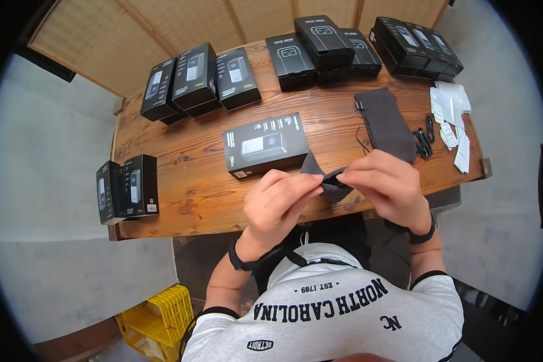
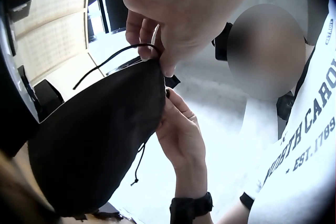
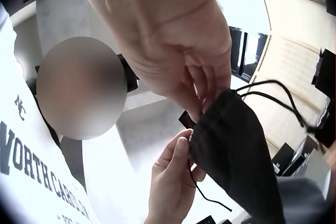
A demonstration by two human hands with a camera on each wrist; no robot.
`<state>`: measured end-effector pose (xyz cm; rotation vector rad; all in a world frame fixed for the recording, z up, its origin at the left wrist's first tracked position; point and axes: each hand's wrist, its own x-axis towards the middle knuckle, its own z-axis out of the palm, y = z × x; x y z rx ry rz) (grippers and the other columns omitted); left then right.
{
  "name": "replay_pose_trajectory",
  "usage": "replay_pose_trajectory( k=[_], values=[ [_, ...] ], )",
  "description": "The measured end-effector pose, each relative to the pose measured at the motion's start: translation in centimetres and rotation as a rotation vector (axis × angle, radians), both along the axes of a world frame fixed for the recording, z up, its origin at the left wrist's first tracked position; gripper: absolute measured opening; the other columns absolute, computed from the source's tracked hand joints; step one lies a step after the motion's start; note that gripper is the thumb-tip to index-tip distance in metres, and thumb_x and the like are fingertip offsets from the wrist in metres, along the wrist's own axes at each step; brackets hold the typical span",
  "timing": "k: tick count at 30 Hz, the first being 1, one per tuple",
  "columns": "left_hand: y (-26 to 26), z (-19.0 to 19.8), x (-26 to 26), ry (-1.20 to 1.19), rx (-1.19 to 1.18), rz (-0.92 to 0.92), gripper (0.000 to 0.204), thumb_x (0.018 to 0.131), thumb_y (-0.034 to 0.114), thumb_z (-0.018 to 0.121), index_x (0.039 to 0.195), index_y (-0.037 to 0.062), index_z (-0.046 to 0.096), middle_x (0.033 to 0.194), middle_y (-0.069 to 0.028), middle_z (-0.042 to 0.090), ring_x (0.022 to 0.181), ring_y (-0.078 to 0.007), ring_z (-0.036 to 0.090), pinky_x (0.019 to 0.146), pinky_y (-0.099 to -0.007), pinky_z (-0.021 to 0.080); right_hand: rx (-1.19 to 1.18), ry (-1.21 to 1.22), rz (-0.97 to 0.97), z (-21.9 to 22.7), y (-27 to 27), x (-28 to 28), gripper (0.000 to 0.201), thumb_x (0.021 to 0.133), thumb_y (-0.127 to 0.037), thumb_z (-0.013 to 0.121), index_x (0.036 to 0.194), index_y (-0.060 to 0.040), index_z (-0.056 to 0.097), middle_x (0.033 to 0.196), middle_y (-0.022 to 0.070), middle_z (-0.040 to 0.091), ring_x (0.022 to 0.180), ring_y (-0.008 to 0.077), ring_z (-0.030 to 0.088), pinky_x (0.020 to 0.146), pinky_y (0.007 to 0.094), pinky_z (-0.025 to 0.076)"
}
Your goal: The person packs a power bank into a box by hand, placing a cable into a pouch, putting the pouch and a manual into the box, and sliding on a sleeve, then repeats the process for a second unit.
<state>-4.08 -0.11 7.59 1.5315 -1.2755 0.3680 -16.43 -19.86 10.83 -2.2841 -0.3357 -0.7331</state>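
Observation:
A dark drawstring pouch (image 1: 335,192) is held up at the table's front edge, between both hands. The left hand (image 1: 279,202) pinches one side of its mouth, and the right hand (image 1: 387,186) pinches the other side. In the left wrist view the pouch (image 2: 105,134) hangs wide below the left hand (image 2: 184,14), with a thin cord trailing. Cords also loop from the pouch (image 3: 236,150) in the right wrist view, beside the right hand (image 3: 173,45). A black printed box (image 1: 264,145) lies just behind the left hand. What the pouch contains is hidden.
Black boxes (image 1: 194,78) stand along the table's back, with more at the back right and two boxes (image 1: 140,184) at the left edge. To the right lie flat dark pouches (image 1: 385,120), coiled black cables (image 1: 424,139) and white papers (image 1: 451,105). A yellow crate (image 1: 157,317) is below.

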Motion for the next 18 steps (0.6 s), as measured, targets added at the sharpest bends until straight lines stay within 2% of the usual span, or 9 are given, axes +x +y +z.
replay_pose_trajectory(
  k=[2,5,7,9,10,11,14,17,18],
  values=[
    [0.0,0.1,-0.1,0.024,0.001,-0.016,0.032,0.073,-0.005,0.084,0.103,0.0014,0.074,0.090,-0.0101,0.075,0.070,-0.0221,0.064,0.063,-0.0287,0.051,-0.282,-0.008,0.000,1.0,0.3,-0.2,0.038,0.065,0.001,0.071,0.103,0.0022,0.071,0.100,0.0102,0.067,0.082,0.0272,0.062,0.070,0.0361,0.053],
    [-0.3,0.0,-0.4,0.009,-0.006,-0.073,0.030,0.074,-0.006,0.082,0.102,0.0002,0.074,0.091,-0.0113,0.076,0.071,-0.0218,0.067,0.064,-0.0286,0.052,-0.364,0.014,-0.004,1.1,1.4,0.1,0.037,0.065,-0.001,0.071,0.102,0.0015,0.072,0.104,0.0099,0.067,0.084,0.0264,0.061,0.071,0.0353,0.051],
    [-0.3,-0.1,-0.3,0.029,-0.017,-0.060,0.029,0.075,-0.007,0.081,0.102,-0.0002,0.074,0.091,-0.0121,0.076,0.072,-0.0219,0.067,0.064,-0.0286,0.052,-0.326,0.064,0.029,1.1,1.1,0.3,0.033,0.071,-0.002,0.073,0.104,0.0010,0.072,0.107,0.0091,0.066,0.088,0.0264,0.061,0.074,0.0354,0.051],
    [-0.1,-0.1,-0.1,0.048,-0.029,-0.042,0.028,0.076,-0.009,0.080,0.102,-0.0007,0.074,0.091,-0.0128,0.076,0.072,-0.0220,0.068,0.065,-0.0285,0.052,-0.093,0.080,0.076,1.3,0.5,0.8,0.028,0.080,-0.006,0.074,0.107,-0.0002,0.074,0.107,0.0082,0.066,0.088,0.0252,0.061,0.075,0.0340,0.052],
    [0.2,-0.1,0.1,0.076,-0.036,-0.032,0.028,0.076,-0.010,0.079,0.102,-0.0010,0.074,0.091,-0.0135,0.076,0.072,-0.0218,0.068,0.065,-0.0284,0.053,-0.001,0.132,0.049,1.0,-0.2,0.5,0.039,0.083,-0.015,0.078,0.119,-0.0019,0.071,0.113,0.0098,0.066,0.097,0.0276,0.062,0.082,0.0358,0.051],
    [0.4,-0.1,0.3,0.104,-0.044,-0.019,0.027,0.077,-0.011,0.078,0.102,-0.0013,0.074,0.091,-0.0141,0.076,0.072,-0.0217,0.068,0.066,-0.0282,0.053,0.000,0.132,0.055,0.6,-0.5,0.4,0.039,0.083,-0.015,0.078,0.119,-0.0019,0.071,0.113,0.0098,0.066,0.097,0.0276,0.062,0.082,0.0358,0.051],
    [0.9,0.0,0.4,0.102,-0.041,0.002,0.026,0.077,-0.012,0.078,0.100,-0.0020,0.073,0.090,-0.0145,0.076,0.073,-0.0219,0.069,0.067,-0.0285,0.053,0.127,0.205,-0.025,-0.7,-0.9,0.3,0.066,0.075,-0.024,0.085,0.134,-0.0038,0.062,0.128,0.0136,0.063,0.117,0.0337,0.058,0.096,0.0421,0.045],
    [0.9,-0.2,0.5,0.092,-0.053,-0.007,0.025,0.077,-0.011,0.078,0.100,-0.0018,0.073,0.090,-0.0147,0.076,0.073,-0.0223,0.070,0.067,-0.0288,0.053,-0.081,0.272,0.006,-2.5,-1.0,0.1,0.056,0.076,-0.016,0.081,0.128,-0.0032,0.065,0.120,0.0130,0.066,0.111,0.0312,0.060,0.093,0.0394,0.045],
    [0.8,-0.2,0.5,0.083,-0.065,-0.016,0.025,0.077,-0.010,0.078,0.100,-0.0016,0.072,0.090,-0.0149,0.076,0.073,-0.0225,0.070,0.067,-0.0291,0.053,-0.091,0.248,0.054,-3.3,-1.6,0.3,0.046,0.074,-0.006,0.075,0.120,-0.0028,0.069,0.101,0.0114,0.069,0.095,0.0290,0.064,0.083,0.0370,0.046]
  ],
)
